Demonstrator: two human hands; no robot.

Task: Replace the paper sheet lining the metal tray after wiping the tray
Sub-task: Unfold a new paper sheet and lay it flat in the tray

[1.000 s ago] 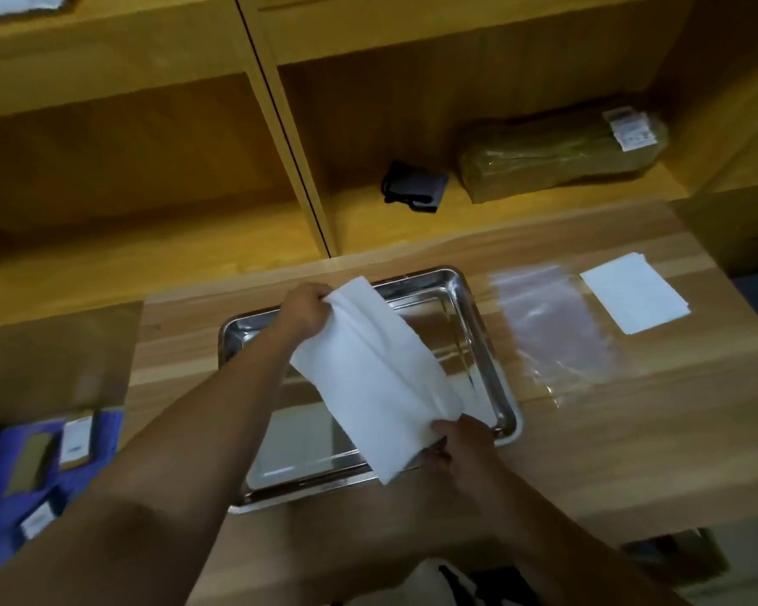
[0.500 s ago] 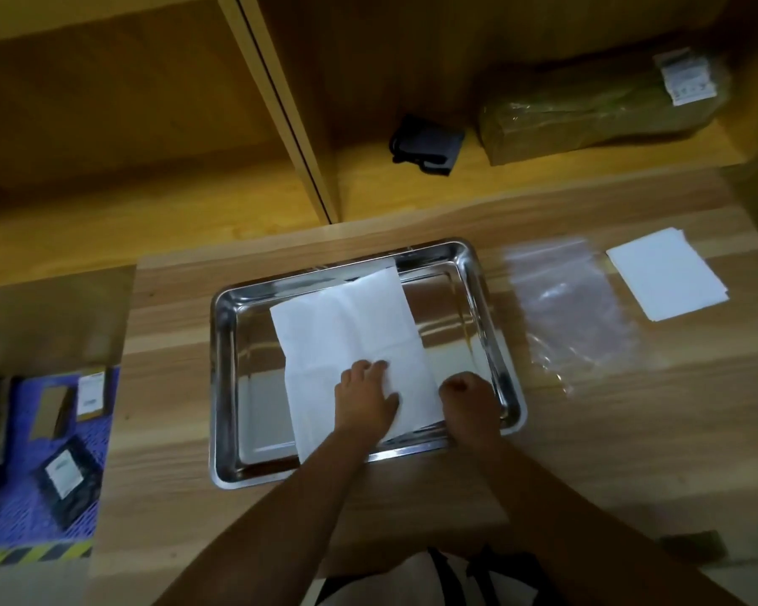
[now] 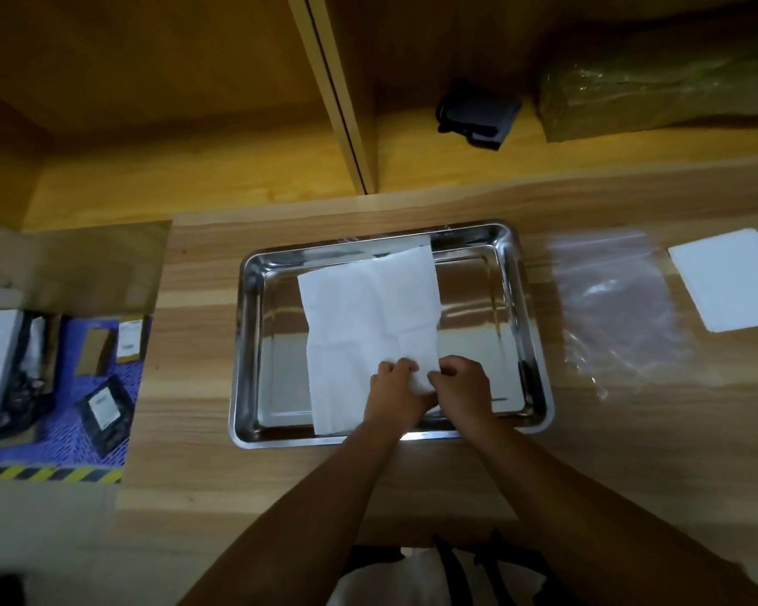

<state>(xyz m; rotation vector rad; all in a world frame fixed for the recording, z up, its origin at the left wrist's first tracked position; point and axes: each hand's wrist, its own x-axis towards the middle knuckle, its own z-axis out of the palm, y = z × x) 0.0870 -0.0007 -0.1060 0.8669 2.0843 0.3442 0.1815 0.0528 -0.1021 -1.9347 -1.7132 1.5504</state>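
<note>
Paper sheet [image 3: 370, 317] crosses metal tray [image 3: 530, 325] rims.

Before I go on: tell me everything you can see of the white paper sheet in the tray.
The white paper sheet is thin, soft-looking and creased by fold lines. It lies flat in the metal tray, slightly askew, covering the middle only; bare metal shows on both sides. Its far edge climbs the tray's far wall and its near edge reaches the near wall. The left hand and right hand pinch and bunch its near right corner. Nothing else touches it.
</note>
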